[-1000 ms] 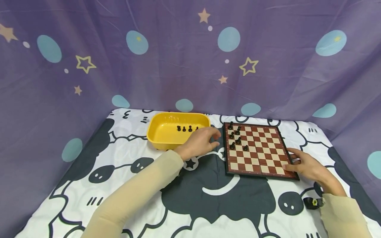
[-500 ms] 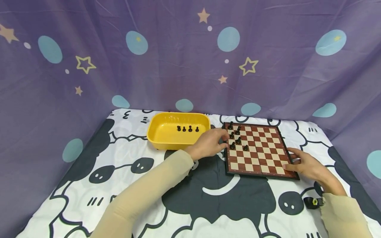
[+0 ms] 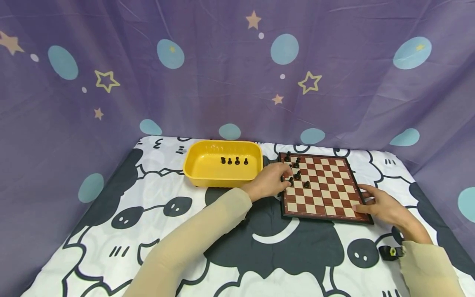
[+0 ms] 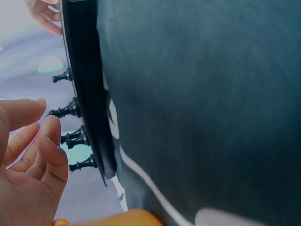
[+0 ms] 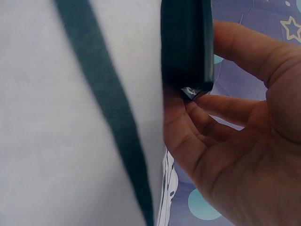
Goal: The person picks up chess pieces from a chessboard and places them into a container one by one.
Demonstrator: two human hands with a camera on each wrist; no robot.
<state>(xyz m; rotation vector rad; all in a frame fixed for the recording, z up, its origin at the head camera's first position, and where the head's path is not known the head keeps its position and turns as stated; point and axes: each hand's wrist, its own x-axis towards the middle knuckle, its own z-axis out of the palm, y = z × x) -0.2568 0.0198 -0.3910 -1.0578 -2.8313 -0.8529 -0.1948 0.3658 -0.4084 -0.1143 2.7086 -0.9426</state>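
Fingers, left hand [image 3: 271, 180]: bent, with a gap between thumb and index tip in the left wrist view; whether they touch anything cannot be told.
Nearest piece: a black chess piece [image 3: 291, 182] on the left edge of the chessboard [image 3: 337, 192], right of the head frame's centre, just beside the thumb tip.
Long axis: upright from the board; the left wrist view shows pieces pointing toward the frame's left, where the parted fingertips are.
Black pawn [image 3: 306, 184]: farther right, upright, apart from both hands.
Fingers, right hand [image 3: 385, 208]: gripping the chessboard near its lower right corner, thumb on top.
Nearer hand to the pieces: left; the right is across the board.
Yellow tray [image 3: 208, 182]: left of the left hand, mid-frame, four black chess pieces [image 3: 237, 161] inside.
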